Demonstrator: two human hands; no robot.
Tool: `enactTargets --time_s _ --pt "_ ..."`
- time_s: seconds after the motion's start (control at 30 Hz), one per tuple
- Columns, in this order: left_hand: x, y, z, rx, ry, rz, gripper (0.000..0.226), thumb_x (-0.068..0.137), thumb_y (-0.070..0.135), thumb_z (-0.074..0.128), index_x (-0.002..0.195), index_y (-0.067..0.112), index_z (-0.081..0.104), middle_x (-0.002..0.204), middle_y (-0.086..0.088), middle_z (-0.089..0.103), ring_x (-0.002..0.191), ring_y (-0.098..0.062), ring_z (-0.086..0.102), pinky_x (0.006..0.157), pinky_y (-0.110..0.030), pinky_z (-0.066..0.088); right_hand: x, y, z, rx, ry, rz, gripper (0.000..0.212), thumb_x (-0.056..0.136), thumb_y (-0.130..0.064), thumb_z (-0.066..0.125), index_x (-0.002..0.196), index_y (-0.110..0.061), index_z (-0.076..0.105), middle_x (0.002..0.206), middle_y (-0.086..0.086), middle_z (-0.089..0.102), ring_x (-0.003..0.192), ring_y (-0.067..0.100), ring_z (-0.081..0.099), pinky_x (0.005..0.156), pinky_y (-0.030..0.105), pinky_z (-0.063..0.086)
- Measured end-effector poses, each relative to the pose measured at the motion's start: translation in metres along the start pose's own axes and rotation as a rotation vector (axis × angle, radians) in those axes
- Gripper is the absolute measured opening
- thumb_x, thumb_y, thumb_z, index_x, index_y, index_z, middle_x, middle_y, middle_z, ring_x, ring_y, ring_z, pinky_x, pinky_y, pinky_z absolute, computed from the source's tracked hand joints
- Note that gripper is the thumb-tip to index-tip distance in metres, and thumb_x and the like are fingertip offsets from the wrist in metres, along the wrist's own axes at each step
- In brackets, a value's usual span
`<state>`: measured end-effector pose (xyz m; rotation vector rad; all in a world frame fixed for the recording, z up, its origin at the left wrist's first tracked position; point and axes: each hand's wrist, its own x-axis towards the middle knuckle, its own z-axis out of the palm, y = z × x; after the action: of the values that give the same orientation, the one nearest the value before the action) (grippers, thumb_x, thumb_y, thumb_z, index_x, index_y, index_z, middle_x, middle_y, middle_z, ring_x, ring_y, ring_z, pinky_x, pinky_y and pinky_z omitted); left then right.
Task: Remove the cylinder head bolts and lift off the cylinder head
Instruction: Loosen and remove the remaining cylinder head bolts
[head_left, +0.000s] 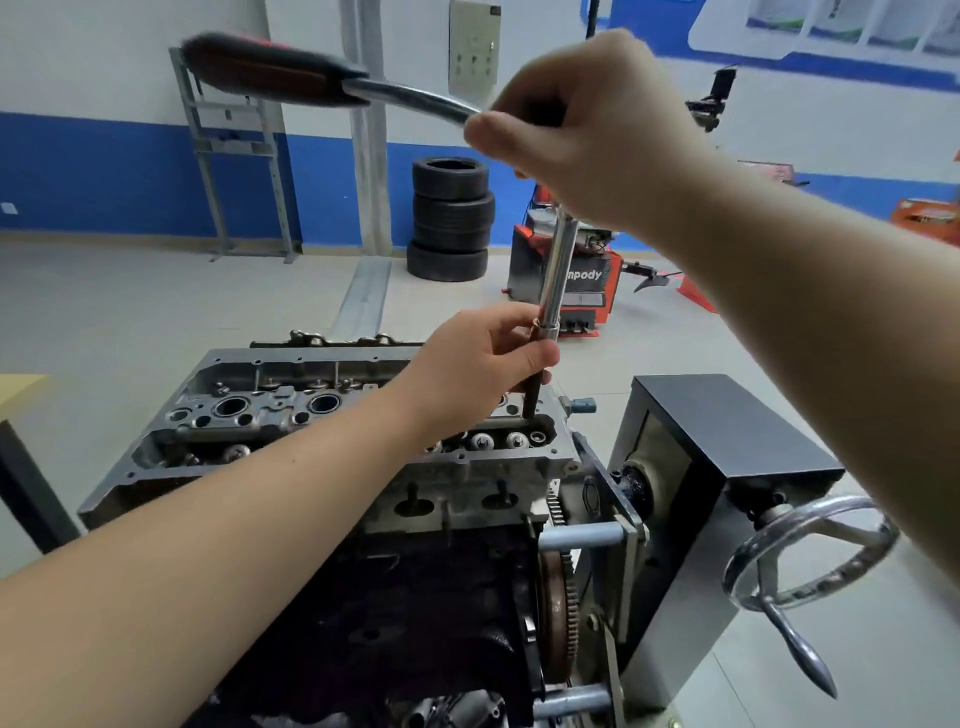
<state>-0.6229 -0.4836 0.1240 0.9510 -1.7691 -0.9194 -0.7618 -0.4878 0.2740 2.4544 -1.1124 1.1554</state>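
Note:
The grey cylinder head (291, 415) sits on top of the dark engine block (415, 597) on a stand. A ratchet wrench (322, 78) with a black and red handle points up and to the left. My right hand (587, 130) grips its head from above. A chrome extension bar (558, 275) runs down from it to a dark bolt (532, 395), whose lower end stands in a hole at the head's right end. My left hand (483, 353) pinches the bolt just below the extension.
The engine stand's black box (727, 431) and chrome handwheel (810, 556) are at the right. A flywheel ring gear (558, 613) faces the stand. A tyre stack (452, 218) and an orange tyre machine (571, 280) stand behind. A wooden table corner (15, 395) is at the left.

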Motion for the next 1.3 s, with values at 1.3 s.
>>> enactTargets --time_s 1.3 --pt "0.024 -0.019 -0.015 0.055 -0.265 0.047 0.022 0.098 0.006 0.069 0.118 0.016 0.066 0.106 -0.016 0.075 0.090 -0.021 0.079 0.080 -0.020 0.059 -0.014 0.023 0.020 0.017 -0.065 0.027 0.043 0.099 -0.047 0.064 0.097 -0.007 0.076 0.083 0.011 0.071 0.076 0.023 0.062 0.067 0.032 0.046"
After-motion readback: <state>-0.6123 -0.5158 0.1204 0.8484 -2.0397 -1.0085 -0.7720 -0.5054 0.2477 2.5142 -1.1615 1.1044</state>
